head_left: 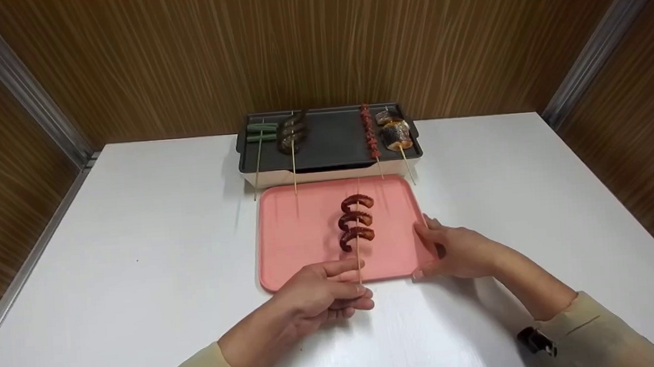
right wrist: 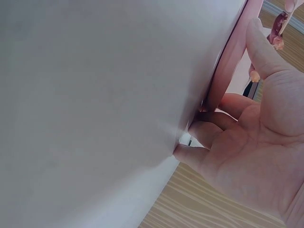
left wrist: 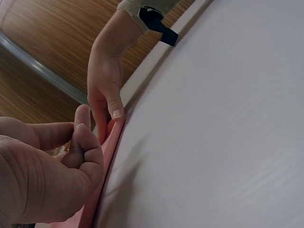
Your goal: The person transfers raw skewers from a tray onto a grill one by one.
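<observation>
My left hand (head_left: 317, 296) pinches the lower end of a wooden skewer (head_left: 360, 264) between thumb and fingers. Three curled, glossy reddish-brown pieces (head_left: 357, 219) are threaded on it, over the right half of a pink tray (head_left: 301, 231). Its stick is mostly hidden by fingers in the left wrist view. At the tray's front right corner, my right hand (head_left: 464, 249) grips the rim, thumb at the front edge and fingers along the right side. The right wrist view shows the thumb of this hand (right wrist: 266, 128) over the tray wall (right wrist: 232, 61).
Behind the tray stands a black-topped grill (head_left: 335, 134) with a pale base. On it lie a green vegetable skewer (head_left: 262, 133), a dark twisted skewer (head_left: 292, 133), a red-beaded skewer (head_left: 369, 131) and a fish-chunk skewer (head_left: 397, 134). Wood-grain panels (head_left: 317, 46) enclose the white table (head_left: 152, 230).
</observation>
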Demonstrator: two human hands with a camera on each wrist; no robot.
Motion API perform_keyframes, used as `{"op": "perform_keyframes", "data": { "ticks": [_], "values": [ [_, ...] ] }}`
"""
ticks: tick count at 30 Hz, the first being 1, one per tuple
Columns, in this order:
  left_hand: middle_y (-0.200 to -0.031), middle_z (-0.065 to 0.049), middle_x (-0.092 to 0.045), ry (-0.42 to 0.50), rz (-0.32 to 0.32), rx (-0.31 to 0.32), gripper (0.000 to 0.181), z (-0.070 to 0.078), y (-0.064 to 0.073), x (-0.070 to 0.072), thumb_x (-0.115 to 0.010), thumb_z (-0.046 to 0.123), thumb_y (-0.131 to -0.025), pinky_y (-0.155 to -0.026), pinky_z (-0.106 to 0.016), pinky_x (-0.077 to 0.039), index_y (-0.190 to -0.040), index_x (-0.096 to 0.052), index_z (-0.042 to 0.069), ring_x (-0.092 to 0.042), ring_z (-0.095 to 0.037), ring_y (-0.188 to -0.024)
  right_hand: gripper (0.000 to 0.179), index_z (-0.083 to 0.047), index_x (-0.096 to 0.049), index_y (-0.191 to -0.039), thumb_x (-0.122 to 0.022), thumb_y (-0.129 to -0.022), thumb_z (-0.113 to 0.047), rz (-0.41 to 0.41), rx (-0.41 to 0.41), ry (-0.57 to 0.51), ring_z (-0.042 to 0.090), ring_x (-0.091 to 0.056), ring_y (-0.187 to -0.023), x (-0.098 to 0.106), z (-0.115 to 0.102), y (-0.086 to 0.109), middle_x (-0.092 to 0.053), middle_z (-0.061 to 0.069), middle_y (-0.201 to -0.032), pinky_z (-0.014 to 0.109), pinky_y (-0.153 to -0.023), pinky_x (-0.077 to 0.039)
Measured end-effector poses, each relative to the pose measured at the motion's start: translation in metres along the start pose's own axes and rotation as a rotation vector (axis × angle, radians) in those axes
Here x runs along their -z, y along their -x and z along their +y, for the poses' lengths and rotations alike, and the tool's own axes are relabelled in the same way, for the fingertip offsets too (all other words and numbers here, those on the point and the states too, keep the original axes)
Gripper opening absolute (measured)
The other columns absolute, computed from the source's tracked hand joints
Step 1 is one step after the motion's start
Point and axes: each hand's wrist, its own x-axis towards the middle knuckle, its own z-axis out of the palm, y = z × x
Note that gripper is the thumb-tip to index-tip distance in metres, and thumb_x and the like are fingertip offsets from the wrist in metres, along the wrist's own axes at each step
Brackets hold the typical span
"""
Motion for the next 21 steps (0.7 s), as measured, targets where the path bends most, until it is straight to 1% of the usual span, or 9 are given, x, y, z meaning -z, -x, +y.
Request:
{"op": "perform_keyframes", "data": {
  "ticks": [9,12,16,21],
  "values": [
    [-0.1,-0.019,-0.079,-0.021,-0.007,-0.021,0.062,0.009,0.013,0.005,-0.069,-0.001,-0.1,-0.068,-0.021,-0.057,-0.158,-0.049,0.003,-0.078,-0.017,-0.082,0.112,-0.004,-0.028,-0.166,-0.085,-0.086,-0.058,-0.01,0.002,-0.009,0.054,-0.027,-0.152,0.002,0.0,0.0,-0.019,0.026,-0.172,0.067,-0.119,-0.033],
    [-0.101,-0.019,-0.079,-0.032,0.001,-0.027,0.061,0.014,0.018,0.007,-0.069,0.0,-0.1,-0.07,-0.022,-0.058,-0.158,-0.05,0.004,-0.079,-0.017,-0.084,0.113,-0.004,-0.027,-0.166,-0.085,-0.085,-0.058,-0.015,-0.001,-0.015,0.053,-0.027,-0.153,0.002,0.001,-0.001,-0.018,0.025,-0.172,0.067,-0.119,-0.033],
    [-0.099,-0.018,-0.08,-0.046,0.013,-0.041,0.06,0.021,0.022,0.009,-0.07,0.0,-0.1,-0.07,-0.022,-0.058,-0.156,-0.052,0.005,-0.079,-0.018,-0.084,0.113,-0.004,-0.027,-0.166,-0.085,-0.085,-0.058,-0.021,-0.001,-0.019,0.053,-0.026,-0.153,0.0,0.001,-0.001,-0.018,0.025,-0.172,0.067,-0.119,-0.033],
    [-0.095,-0.015,-0.08,-0.059,0.02,-0.062,0.058,0.035,0.023,0.01,-0.069,-0.001,-0.1,-0.07,-0.022,-0.058,-0.156,-0.054,0.006,-0.079,-0.017,-0.085,0.113,-0.005,-0.028,-0.167,-0.085,-0.085,-0.058,-0.02,-0.004,-0.021,0.053,-0.024,-0.154,0.001,0.001,-0.001,-0.017,0.025,-0.172,0.068,-0.12,-0.031]
  ]
}}
